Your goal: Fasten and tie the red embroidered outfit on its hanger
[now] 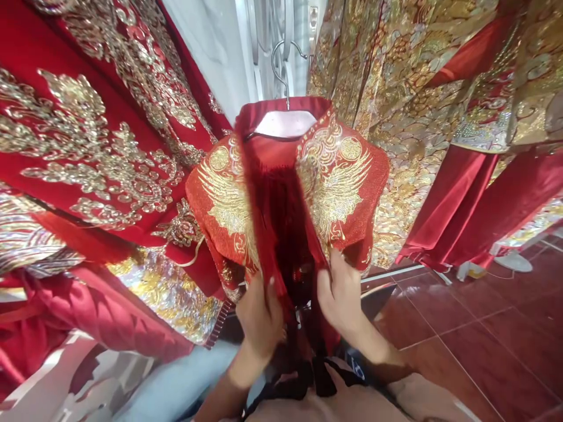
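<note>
A red jacket [352,202] with gold wing-like embroidery on both front panels hangs in front of me on a hanger [288,123] with a white body and a metal hook. Its front is parted, and the dark red inside shows between the edges. My left hand [259,316] is closed round the left front edge, low on the panel. Opposite it, my right hand [341,293] pinches the right front edge at about the same height. Both hands are slightly blurred, and the cloth hides some fingertips.
A red garment with silver-gold beading [101,158] fills the left side. Gold patterned garments [396,88] hang at right, above red cloth [448,205]. White rack fittings [253,35] stand behind the hanger. Dark red floor tiles [479,340] and a white round base [513,262] lie lower right.
</note>
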A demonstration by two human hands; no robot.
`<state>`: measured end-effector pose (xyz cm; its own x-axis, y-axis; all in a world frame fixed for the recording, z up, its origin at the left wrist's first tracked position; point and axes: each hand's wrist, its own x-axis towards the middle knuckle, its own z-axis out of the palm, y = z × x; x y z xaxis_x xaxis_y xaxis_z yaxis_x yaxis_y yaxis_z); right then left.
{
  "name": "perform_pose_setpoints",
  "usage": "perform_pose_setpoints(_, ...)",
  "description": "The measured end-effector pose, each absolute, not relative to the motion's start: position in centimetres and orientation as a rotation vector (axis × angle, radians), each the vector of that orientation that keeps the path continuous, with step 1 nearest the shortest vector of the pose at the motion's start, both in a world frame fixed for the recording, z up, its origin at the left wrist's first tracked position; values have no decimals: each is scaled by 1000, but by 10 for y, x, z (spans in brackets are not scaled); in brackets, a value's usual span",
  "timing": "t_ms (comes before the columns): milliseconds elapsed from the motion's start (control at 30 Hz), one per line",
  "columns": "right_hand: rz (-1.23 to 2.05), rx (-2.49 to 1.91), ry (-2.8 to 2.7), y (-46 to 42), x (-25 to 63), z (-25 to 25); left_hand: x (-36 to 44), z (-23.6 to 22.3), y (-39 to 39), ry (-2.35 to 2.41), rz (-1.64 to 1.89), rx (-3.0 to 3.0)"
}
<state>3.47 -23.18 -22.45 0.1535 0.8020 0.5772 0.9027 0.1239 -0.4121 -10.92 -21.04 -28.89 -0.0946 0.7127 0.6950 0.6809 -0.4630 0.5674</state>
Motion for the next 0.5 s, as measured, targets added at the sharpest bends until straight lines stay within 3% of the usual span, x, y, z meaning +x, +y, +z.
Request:
perform_pose_setpoints(100, -203, -1484, -1689, -231, 13, -219, -85, -280, -222, 1490, 1581, 2236)
perform_pose_setpoints(233, -190, -1672, -1583, -170, 22, -266, -53, -302, -170, 1712, 1269, 2139)
perform_pose_setpoints(367, -243, -1695, -1439, -132, 58, -323, -53, -355, -118, 1743, 1434, 2018)
perform_pose_setpoints(500, -132, -1872, -1325, -145, 98, -353, -77, -396, -115, 1884, 1613, 1892)
